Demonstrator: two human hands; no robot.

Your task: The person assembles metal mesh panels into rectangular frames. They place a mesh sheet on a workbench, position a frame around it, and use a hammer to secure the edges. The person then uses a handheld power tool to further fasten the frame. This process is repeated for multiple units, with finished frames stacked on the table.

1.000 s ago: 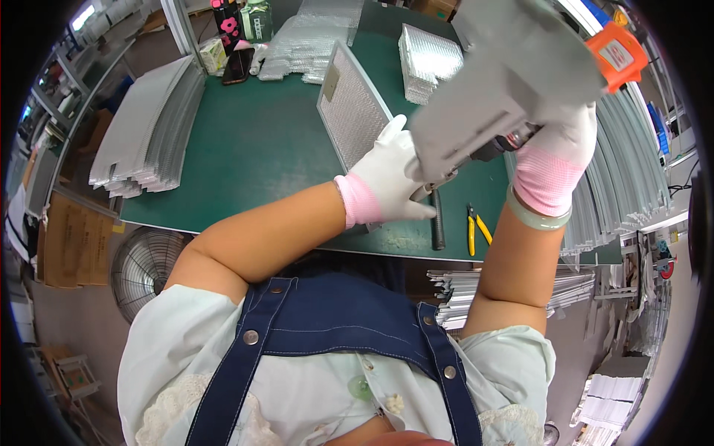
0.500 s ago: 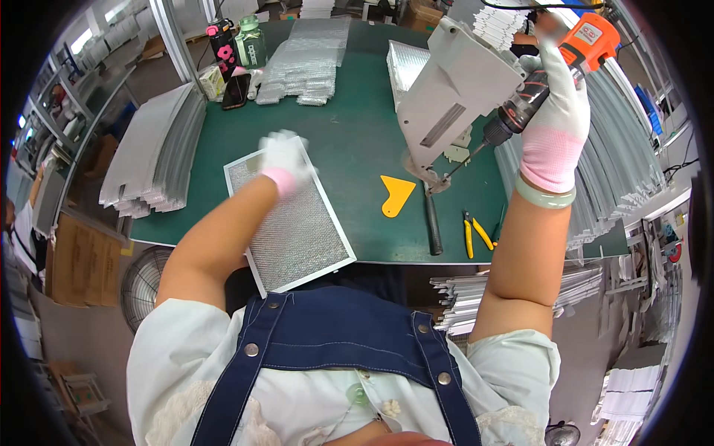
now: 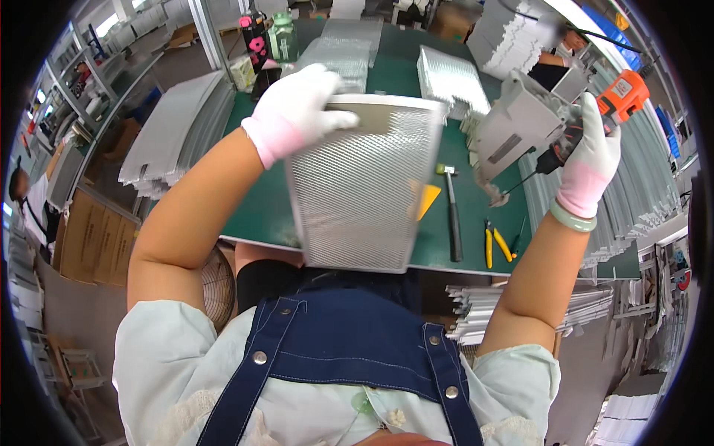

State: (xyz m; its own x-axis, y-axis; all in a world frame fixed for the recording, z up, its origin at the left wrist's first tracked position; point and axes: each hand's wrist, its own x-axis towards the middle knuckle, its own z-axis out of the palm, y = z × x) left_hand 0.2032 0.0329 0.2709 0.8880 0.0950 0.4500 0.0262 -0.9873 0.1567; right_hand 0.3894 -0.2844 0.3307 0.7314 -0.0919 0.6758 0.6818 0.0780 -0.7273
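My left hand (image 3: 297, 108), in a white glove with a pink cuff, grips the top left corner of a metal-framed mesh filter panel (image 3: 361, 201). The panel is raised and tilted up over the table's front edge, its thumb-side face toward me. My right hand (image 3: 591, 152), gloved alike, is closed around a power drill (image 3: 623, 95) with an orange battery end. Its long thin bit points down and left, beside a pale grey metal fixture (image 3: 513, 126). Partly behind the panel lies a yellow scraper (image 3: 429, 201). A hammer (image 3: 454, 219) and yellow-handled pliers (image 3: 500, 247) rest to the right.
Stacked grey strips (image 3: 175, 134) stand on the left of the green table (image 3: 253, 212), and more stacks (image 3: 625, 178) on the right. Mesh panels (image 3: 450, 78) lie at the back, with a bottle (image 3: 283, 37) and a flask at back left. Another person's hand shows at far right.
My left hand has taken hold of the mesh panel, lifted it off the table and carried it right. My right hand, still on the drill, appears slightly lower and farther right as the view shifts.
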